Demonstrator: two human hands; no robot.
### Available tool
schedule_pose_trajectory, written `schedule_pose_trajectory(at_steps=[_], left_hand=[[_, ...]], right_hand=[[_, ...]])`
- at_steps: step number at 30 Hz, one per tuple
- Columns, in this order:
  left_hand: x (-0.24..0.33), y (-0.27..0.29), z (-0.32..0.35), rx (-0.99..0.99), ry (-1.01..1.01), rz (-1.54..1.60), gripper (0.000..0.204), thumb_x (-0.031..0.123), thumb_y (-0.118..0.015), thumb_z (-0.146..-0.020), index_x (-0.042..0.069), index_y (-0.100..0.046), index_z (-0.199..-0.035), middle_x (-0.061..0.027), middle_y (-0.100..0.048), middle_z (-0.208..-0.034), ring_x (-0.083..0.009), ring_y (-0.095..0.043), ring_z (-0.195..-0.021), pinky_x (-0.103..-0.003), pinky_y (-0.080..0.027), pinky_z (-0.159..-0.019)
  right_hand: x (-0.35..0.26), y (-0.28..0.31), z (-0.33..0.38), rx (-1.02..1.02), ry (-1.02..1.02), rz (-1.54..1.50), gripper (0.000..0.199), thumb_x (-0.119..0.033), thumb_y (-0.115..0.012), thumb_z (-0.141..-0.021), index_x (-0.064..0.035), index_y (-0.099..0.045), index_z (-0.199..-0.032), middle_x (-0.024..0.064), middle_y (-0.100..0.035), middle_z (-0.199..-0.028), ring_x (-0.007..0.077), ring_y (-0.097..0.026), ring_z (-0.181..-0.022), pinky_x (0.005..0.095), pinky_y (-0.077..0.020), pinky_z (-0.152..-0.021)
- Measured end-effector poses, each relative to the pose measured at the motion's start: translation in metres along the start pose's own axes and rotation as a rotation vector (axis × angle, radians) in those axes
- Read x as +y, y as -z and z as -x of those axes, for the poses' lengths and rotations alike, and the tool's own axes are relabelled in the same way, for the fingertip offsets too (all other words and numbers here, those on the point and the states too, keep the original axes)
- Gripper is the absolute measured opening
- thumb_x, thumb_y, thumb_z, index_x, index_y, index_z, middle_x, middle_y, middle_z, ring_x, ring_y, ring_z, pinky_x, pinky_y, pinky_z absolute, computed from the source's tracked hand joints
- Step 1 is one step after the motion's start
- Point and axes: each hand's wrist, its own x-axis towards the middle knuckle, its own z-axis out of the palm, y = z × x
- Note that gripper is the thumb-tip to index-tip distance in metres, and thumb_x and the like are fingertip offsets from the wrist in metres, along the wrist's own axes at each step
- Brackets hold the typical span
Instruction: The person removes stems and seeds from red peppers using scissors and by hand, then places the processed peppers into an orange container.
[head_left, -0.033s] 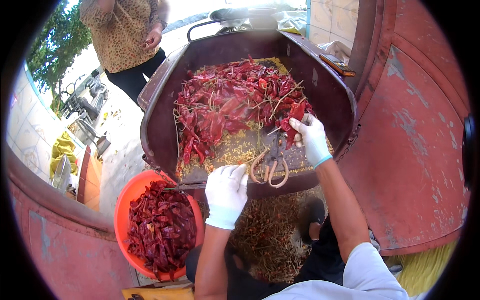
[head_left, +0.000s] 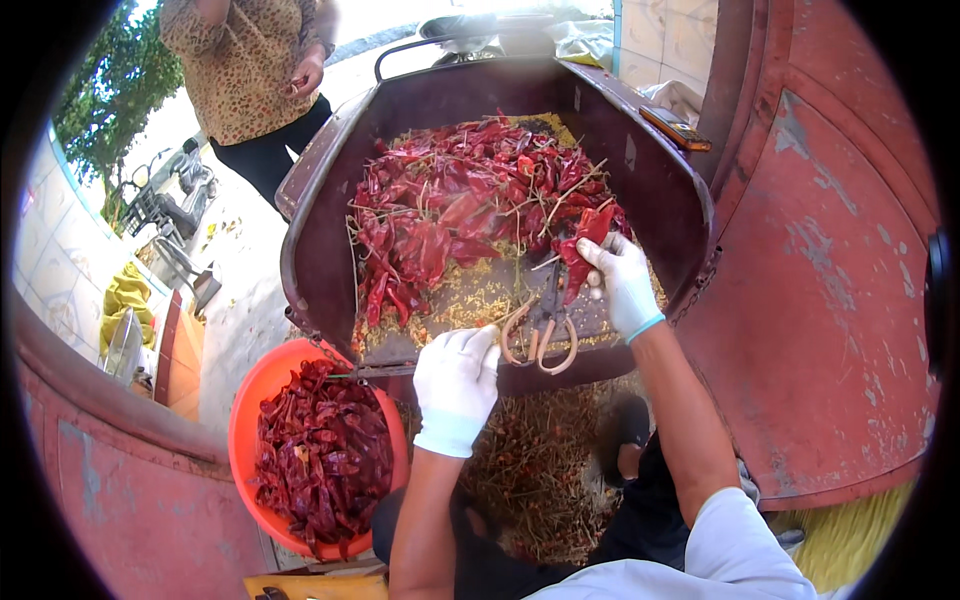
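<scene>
My right hand [head_left: 620, 278], in a white glove, pinches a dried red chili pepper [head_left: 590, 228] between thumb and fingers over the right side of a metal cart bed. Near the bed's front edge my gloved left hand [head_left: 456, 382] is closed, its fingertips pinching a thin pale stem [head_left: 507, 316]. Between the hands lie scissors [head_left: 541, 345] with tan loop handles toward me and dark blades pointing away. Beyond them spreads a heap of dried red chilies [head_left: 450, 205] with stems, over scattered yellow seeds [head_left: 475, 290].
An orange basin [head_left: 240, 440] full of dark red chilies stands at lower left. Stem litter [head_left: 540, 470] covers the ground below the cart bed [head_left: 650, 170]. A phone-like device [head_left: 675, 128] rests on its right rim. Red metal doors [head_left: 820, 280] flank me. Another person [head_left: 250, 75] stands at far left.
My right hand has shifted very slightly, with the chili pepper still in its pinch. The left hand has moved a touch to the right.
</scene>
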Motion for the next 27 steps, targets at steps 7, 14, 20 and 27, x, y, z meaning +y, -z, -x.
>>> schedule_pose_trajectory(at_steps=[7, 14, 20, 27], left_hand=[[0.012, -0.023, 0.001, -0.065, 0.354, 0.588, 0.039, 0.023, -0.068, -0.096, -0.003, -0.066, -0.124, -0.0115, -0.073, -0.098, -0.0147, -0.07, -0.082, -0.027, -0.056, -0.069], [0.023, -0.023, -0.01, 0.064, 0.649, 1.017, 0.036, 0.026, -0.058, -0.104, -0.006, -0.067, -0.116, -0.0086, -0.071, -0.087, -0.0118, -0.067, -0.071, -0.025, -0.056, -0.06], [0.013, -0.044, -0.014, 0.244, 0.77, 1.165, 0.029, 0.021, -0.058, -0.103, -0.001, -0.069, -0.119, -0.0076, -0.072, -0.093, -0.0128, -0.069, -0.077, -0.025, -0.057, -0.06], [-0.012, -0.023, -0.028, 0.445, 0.789, 1.208, 0.026, 0.018, -0.048, -0.104, -0.002, -0.062, -0.115, -0.0122, -0.067, -0.105, -0.0225, -0.067, -0.095, -0.038, -0.059, -0.083]], right_hand=[[0.011, -0.027, 0.06, -0.239, -0.156, -0.258, 0.014, -0.017, -0.067, -0.096, -0.0088, -0.063, -0.107, -0.0009, -0.068, -0.089, 0.0035, -0.054, -0.058, 0.0191, -0.0434, -0.049], [0.021, -0.04, 0.074, -0.417, -0.187, -0.263, 0.019, -0.008, -0.066, -0.095, -0.0009, -0.059, -0.112, 0.0071, -0.069, -0.098, 0.012, -0.067, -0.077, 0.0265, -0.0565, -0.067], [0.033, -0.038, 0.061, -0.352, -0.076, -0.245, 0.028, 0.004, -0.065, -0.091, 0.0022, -0.053, -0.116, 0.0099, -0.066, -0.106, 0.0172, -0.068, -0.092, 0.0313, -0.0577, -0.083], [0.022, -0.015, 0.05, -0.191, -0.172, -0.442, 0.027, -0.004, -0.066, -0.094, -0.0032, -0.057, -0.12, 0.0062, -0.064, -0.103, 0.0199, -0.067, -0.09, 0.0355, -0.0596, -0.082]])
